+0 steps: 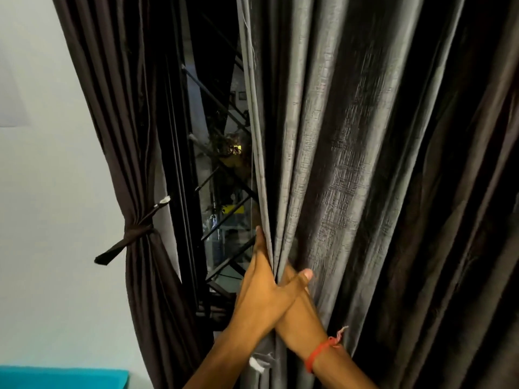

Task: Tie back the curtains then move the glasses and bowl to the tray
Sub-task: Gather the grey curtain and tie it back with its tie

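the right curtain hangs loose; your left hand grasps its inner edge, and your right hand crosses beneath, clasping the folds. the left curtain is already bound by its tieback. glasses, bowl and tray are out of view, presumably untouched.

Tied curtain left; loose curtain right.

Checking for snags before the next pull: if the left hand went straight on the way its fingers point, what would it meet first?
Probably the window grille behind the right curtain; the left hand points up along its edge. Depth unclear.
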